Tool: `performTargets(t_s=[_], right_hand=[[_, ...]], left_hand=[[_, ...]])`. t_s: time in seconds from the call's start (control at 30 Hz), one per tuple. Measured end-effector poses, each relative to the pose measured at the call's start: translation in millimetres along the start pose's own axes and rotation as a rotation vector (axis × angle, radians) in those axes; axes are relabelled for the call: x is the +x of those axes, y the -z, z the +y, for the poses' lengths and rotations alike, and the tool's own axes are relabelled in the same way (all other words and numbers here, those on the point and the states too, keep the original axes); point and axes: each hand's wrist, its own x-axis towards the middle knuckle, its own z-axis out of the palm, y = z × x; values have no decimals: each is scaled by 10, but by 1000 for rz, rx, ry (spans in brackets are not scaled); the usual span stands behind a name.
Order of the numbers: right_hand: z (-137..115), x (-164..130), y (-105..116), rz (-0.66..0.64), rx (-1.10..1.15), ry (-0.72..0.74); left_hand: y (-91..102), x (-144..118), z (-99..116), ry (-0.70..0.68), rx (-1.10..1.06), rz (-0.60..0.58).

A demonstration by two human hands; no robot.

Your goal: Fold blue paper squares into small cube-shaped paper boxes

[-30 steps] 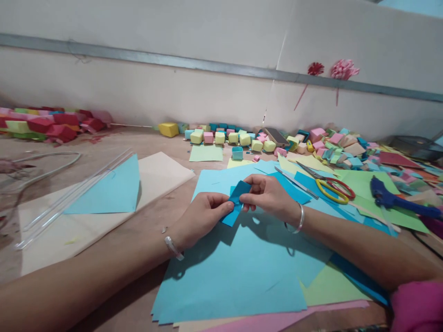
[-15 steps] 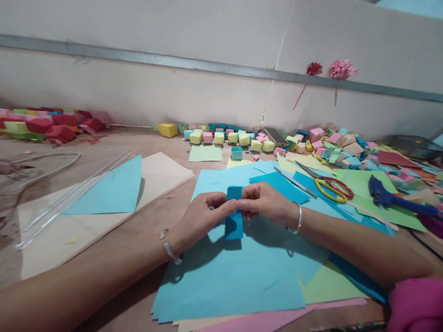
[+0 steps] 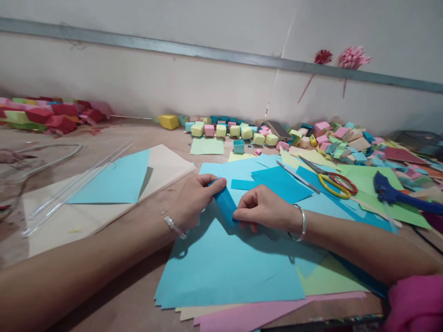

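1. Blue paper is what we are working: a small folded strip [image 3: 225, 205] is lying on the big blue sheet [image 3: 228, 263], pinned between our two hands.
2. We are pressing the strip's far end with our left hand [image 3: 194, 199], fingertips closed down on it, and pinching its near end with our right hand [image 3: 263, 210], fingers curled tight on the edge.
3. We are judging the main risk to be a crooked crease: if the two hands are pushing at unequal angles, the layers could be sliding apart on the slick sheet beneath.
4. We are also leaning both forearms on the loose stack, so the sheets under the strip could be shifting and dragging it off line.
5. Scissors [image 3: 332, 180] and a blue glue gun [image 3: 398, 196] are lying near our right wrist; a wide sweep of that arm could be knocking them.
6. Paper cubes [image 3: 235, 131] are sitting well apart by the wall, out of harm.
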Motion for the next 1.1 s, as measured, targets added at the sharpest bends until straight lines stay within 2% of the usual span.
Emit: performTargets(t_s=[0.1,0.23,0.3,0.37,0.57,0.83,0.97,1.03,1.1], right_hand=[[43,51,50,-42,154,-37],[127,131,108,-121,410,-58],[147,151,120,-147,433,-69],[149,154,119,-146,372,-68],[116,127,70,98,88,136],[118,161,133,58,156,79],[172,210,175,99,214,42],[200,217,171,114,148,67],[224,212,163,190,-25,167]], left_hand=[[15,60,-19,53,-179,-74],[26,59,17,85,-460,-277],[28,33,20,119,-499,-371],[21,1,9,134,-464,-405],[-30,-42,-24,22,-188,-278],[-71,-71,41,-5,-200,-186],[-73,-60,31,35,-202,-141],[-67,-55,30,33,-179,-150],[-60,-59,53,17,-129,-142]])
